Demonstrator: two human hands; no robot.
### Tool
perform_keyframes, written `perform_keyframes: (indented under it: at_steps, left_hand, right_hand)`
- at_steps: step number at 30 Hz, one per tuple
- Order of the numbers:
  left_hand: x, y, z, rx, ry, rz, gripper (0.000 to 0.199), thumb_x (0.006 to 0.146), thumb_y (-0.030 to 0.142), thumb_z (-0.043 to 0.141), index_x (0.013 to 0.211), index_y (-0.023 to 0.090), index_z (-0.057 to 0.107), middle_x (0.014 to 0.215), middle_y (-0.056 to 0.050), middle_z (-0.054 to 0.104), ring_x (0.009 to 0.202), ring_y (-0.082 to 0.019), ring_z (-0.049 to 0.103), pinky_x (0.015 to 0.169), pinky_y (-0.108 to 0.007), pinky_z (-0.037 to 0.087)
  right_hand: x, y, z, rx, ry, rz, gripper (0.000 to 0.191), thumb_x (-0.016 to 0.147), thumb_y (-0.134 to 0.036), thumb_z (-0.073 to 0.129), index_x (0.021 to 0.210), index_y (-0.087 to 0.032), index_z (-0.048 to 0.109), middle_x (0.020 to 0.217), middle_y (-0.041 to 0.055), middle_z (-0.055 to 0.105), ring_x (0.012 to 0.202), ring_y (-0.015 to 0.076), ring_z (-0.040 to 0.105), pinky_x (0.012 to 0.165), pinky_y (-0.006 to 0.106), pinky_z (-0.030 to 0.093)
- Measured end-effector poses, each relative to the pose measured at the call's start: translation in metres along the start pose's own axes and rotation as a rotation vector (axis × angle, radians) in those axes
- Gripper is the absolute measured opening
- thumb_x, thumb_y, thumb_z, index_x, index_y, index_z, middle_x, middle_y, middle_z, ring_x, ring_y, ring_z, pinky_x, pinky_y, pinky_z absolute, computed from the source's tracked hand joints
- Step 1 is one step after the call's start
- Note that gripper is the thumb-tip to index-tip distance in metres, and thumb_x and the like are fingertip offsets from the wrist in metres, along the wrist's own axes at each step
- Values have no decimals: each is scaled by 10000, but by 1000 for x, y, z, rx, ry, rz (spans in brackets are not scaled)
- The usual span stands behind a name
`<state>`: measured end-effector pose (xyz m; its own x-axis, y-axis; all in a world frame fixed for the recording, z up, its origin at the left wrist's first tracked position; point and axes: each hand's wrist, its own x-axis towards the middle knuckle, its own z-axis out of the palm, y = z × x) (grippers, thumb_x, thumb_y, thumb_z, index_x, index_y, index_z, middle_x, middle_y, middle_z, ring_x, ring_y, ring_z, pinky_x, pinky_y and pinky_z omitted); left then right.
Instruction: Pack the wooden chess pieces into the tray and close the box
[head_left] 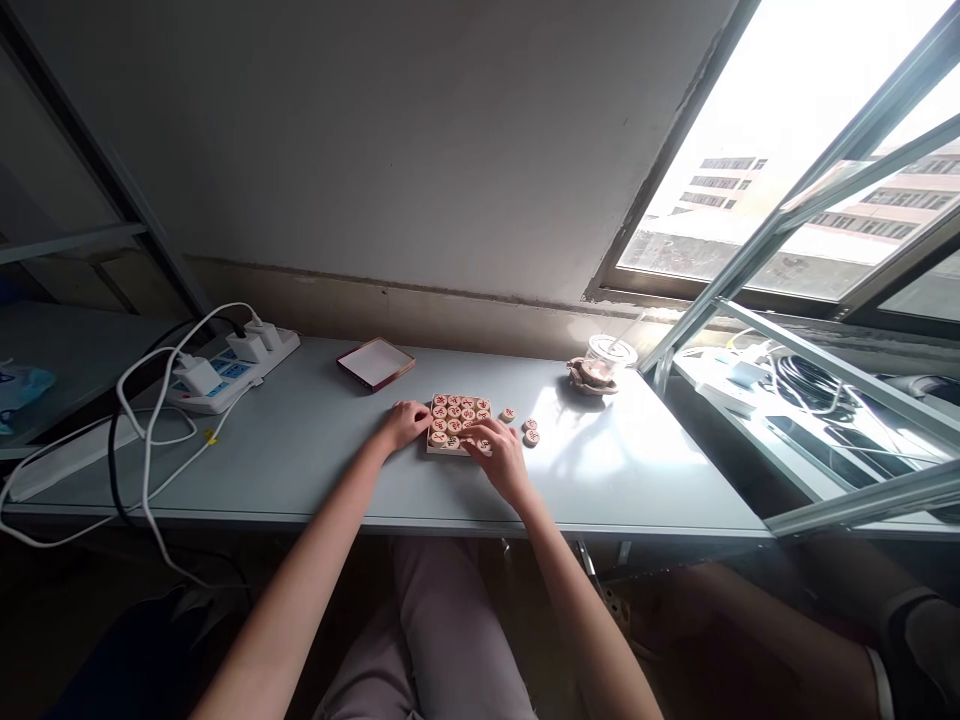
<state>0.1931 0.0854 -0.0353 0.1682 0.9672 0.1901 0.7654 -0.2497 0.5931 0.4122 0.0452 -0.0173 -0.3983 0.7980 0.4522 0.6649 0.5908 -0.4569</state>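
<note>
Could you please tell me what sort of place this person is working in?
Probably a dorm room or small office: a narrow desk against a bare wall, a power strip with chargers, and an open window facing other buildings. Both hands rest at a tray of wooden game pieces.

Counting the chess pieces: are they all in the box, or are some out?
Some are out: three pieces lie loose on the table right of the box, which is nearly filled.

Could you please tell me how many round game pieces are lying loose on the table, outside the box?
3: one loose piece just right of the box, and two more slightly farther right, close together. The right hand may hide others.
</note>
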Motion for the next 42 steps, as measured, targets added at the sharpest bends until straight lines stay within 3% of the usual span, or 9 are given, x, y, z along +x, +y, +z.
perform_keyframes:
  at_steps: [7,13,18,22,25,29,35,42]
  left_hand:
    - [-1,-1,0,3,2,4,265,773,266,489,593,177,661,653,-57,652,675,-173,540,664,-269,370]
    - [-1,0,-1,16,-2,5,276,785,276,480,609,178,669,660,-61,660,685,-178,553,672,-270,378]
    - [-2,0,-1,25,2,8,290,796,294,464,630,187,677,690,-63,675,703,-184,570,687,-275,386]
    - [-2,0,-1,30,1,12,296,795,297,458,618,189,669,697,-70,674,705,-190,572,695,-283,383]
    - [-2,0,-1,34,-1,11,303,793,307,449,608,189,656,694,-70,664,691,-193,560,699,-294,376]
    - [-2,-1,0,41,1,6,289,788,302,454,605,182,643,715,-79,667,700,-198,556,704,-301,370]
    - [-2,-2,0,47,11,3,279,792,284,472,588,173,628,692,-78,661,654,-186,536,649,-293,353]
    - [-1,-3,1,16,14,17,264,788,268,490,604,182,658,680,-56,666,686,-175,557,664,-270,373]
  right_hand:
    - [4,-22,23,-92,-25,-70,172,932,-344,527,934,-311,696,965,1,686,920,196,587,807,341,329]
    - [3,-18,11,-134,-4,-70,185,938,-309,516,916,-305,700,1003,3,692,939,193,586,800,339,317]
    - [-13,18,-24,-359,140,284,244,935,-300,495,1115,-228,643,1125,69,654,988,228,569,799,349,337]
    - [-30,44,-41,-479,53,446,239,920,-333,499,1067,-207,640,1089,98,644,999,262,549,774,359,332]
    - [-36,46,-38,-384,21,424,244,939,-344,444,1023,-207,626,1052,84,655,994,242,556,784,355,346]
    - [-34,40,-30,-211,18,437,206,874,-371,530,959,-210,628,1076,79,637,1033,257,543,819,374,376]
    - [-14,28,-39,204,73,365,285,786,-478,634,903,-220,665,958,61,652,791,192,540,722,324,430]
    - [4,-13,-11,0,-70,151,155,868,-402,587,922,-274,656,984,9,681,948,205,562,773,325,332]
